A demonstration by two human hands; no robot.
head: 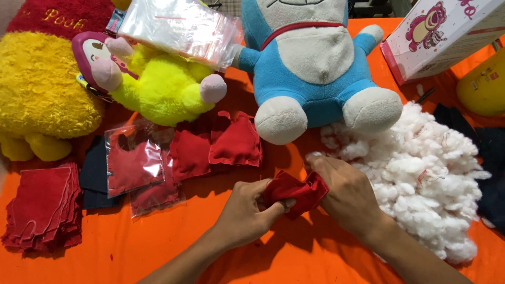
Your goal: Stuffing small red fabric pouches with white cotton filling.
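Both my hands hold a small red fabric pouch [294,190] just above the orange table cover [158,247]. My left hand [247,210] pinches its near left edge. On the pouch's right side sits my right hand [344,192], fingers curled into the cloth, next to a big pile of white stuffing [421,168]. Two more red fabric pieces [218,147] lie flat just beyond my hands.
A blue and white plush [310,63] sits at the back centre, a yellow plush with a pink face [152,79] at its left, a large yellow plush [37,89] at far left. Clear bags of red cloth [134,163], a stack of red cloth [44,208], a pink printed box [442,31].
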